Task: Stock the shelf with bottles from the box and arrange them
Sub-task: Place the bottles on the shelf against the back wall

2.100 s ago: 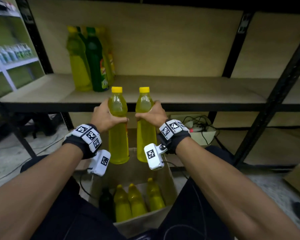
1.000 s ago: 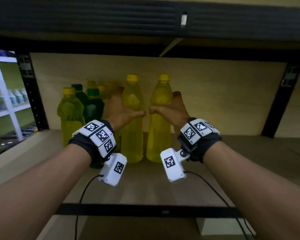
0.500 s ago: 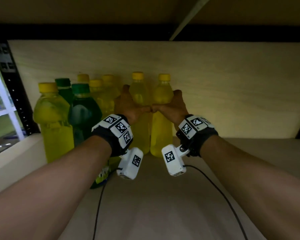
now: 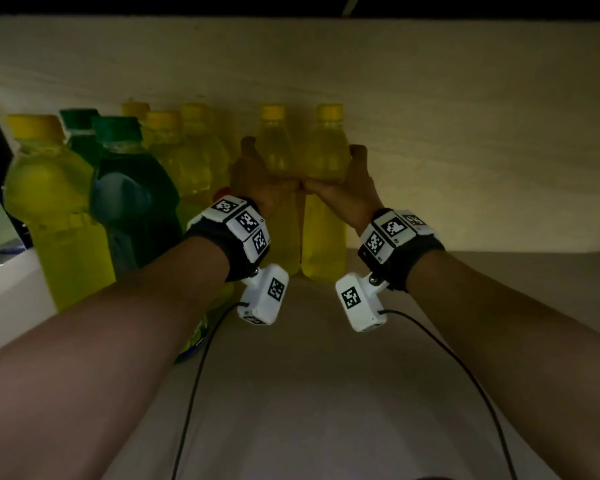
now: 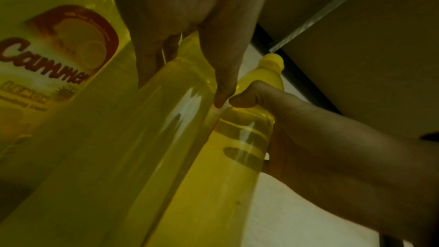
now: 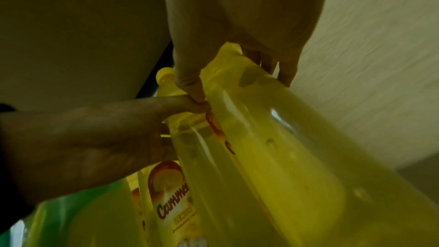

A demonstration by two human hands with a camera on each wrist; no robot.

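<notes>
Yellow bottles (image 4: 279, 216) (image 4: 324, 216) in each grip, left hand (image 4: 257, 181), right hand (image 4: 347, 188), green bottle (image 4: 132, 202) crowding left

Left hand (image 4: 257, 181) wrapped round left yellow bottle (image 4: 278, 147); right hand (image 4: 347, 192) wrapped round right yellow bottle (image 4: 326, 150). Both bottles upright, side by side on shelf board (image 4: 326, 375), close to back panel (image 4: 465, 133). Thumb tips touching between bottles. Further yellow bottles (image 4: 184, 157) and two green bottles (image 4: 132, 195) grouped at left. Marker-tagged wrist units (image 4: 243, 226) on both forearms, cables trailing.
</notes>
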